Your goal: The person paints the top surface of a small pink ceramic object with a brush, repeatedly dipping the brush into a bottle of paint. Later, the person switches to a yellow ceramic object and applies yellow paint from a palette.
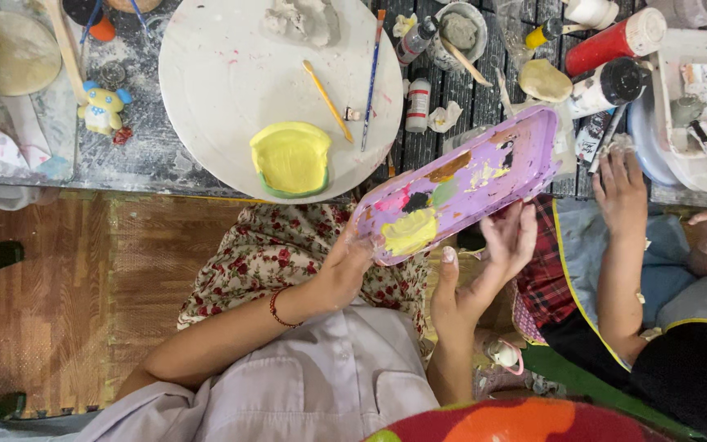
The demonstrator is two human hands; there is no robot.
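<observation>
Left hand [344, 270] and right hand [497, 250], 2 loose-fingered grips under the tilted purple palette [460, 184]; wet paint could slide onto the floral skirt [276, 245].

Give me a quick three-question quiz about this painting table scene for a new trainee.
1. True or false: both hands, left hand and right hand, hold the purple palette tray.
2. What lies on the round white board nearest the person? A) yellow clay piece B) scissors C) cup
3. What colour is the biggest paint blob on the tray?

Key: 1 true; 2 A; 3 yellow.
</observation>
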